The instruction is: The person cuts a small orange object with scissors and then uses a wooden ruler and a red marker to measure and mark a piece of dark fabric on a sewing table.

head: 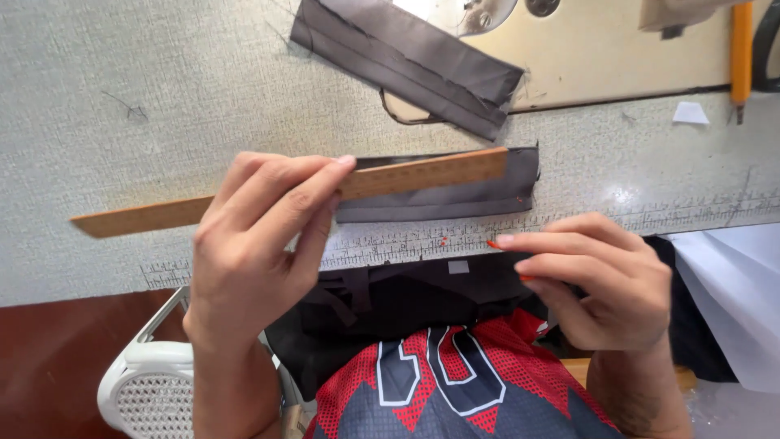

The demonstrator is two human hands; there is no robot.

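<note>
1. head view, counted: two bare hands, one long flat wooden ruler (284,193), one small orange marking crayon (494,243), two folded dark grey fabric pieces on the table, one more dark bundle at the lap.
2. left hand (252,244) raised over the pale textured table (122,106), thumb and fingers pressed together on the wooden ruler near its middle.
3. ruler tilted, left end low and free past the wrist side, right end high and lying across the top edge of the near dark grey fabric strip (443,191).
4. right hand (601,280) well apart from the ruler, fingers curled, pinching the orange crayon, only the tip showing past the fingertips, just above the printed measuring scale (382,244) along the table edge.
5. second folded dark grey fabric piece (406,61) farther off, slanted, partly on the cream sewing-machine bed (601,57).
6. small white paper scrap (691,114) lying right of the machine bed; orange pencil-like tool (740,49) upright at the upper right.
7. black fabric bundle (406,297) below the table edge, small grey square label (459,267) on it.
8. white plastic fan guard (150,386) at lower left.
</note>
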